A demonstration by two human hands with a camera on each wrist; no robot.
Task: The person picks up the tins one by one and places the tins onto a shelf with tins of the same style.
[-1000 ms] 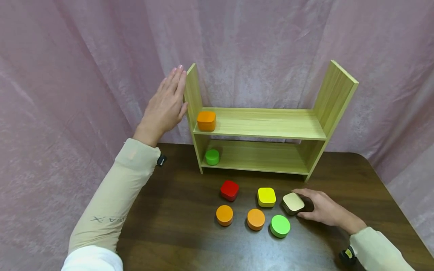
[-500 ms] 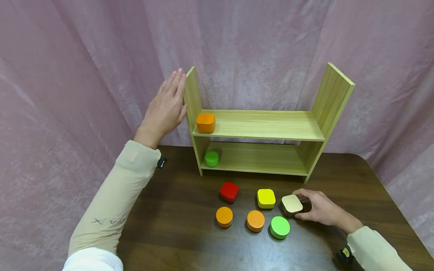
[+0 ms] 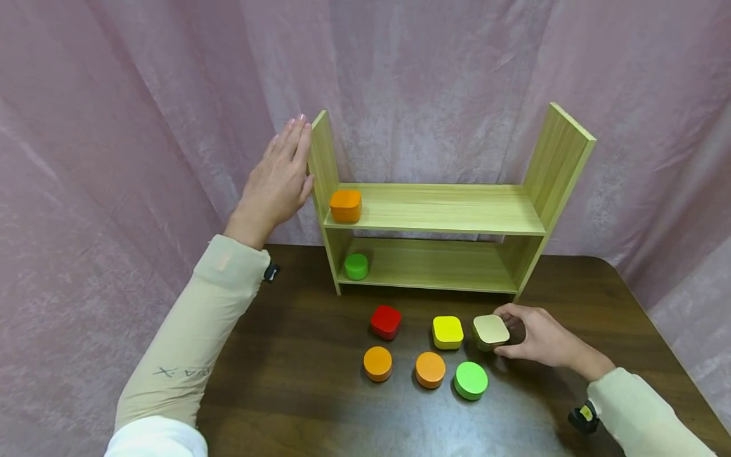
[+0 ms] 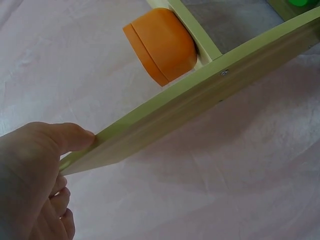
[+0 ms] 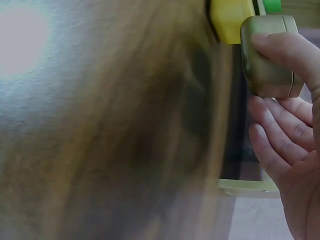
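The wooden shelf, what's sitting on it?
The wooden shelf has a squarish orange block on its upper board and a round green block on its lower board, both at the left end. What's right under them is covered, so I can't see it.

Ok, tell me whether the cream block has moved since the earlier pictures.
Yes: in the head view, the cream block has shifted up the picture, judged against the yellow block.

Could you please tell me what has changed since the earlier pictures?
The right hand has brought the cream block slightly upward in the head view, apparently lifting it from the table. The left hand remains at the shelf's left panel; the other blocks stay put.
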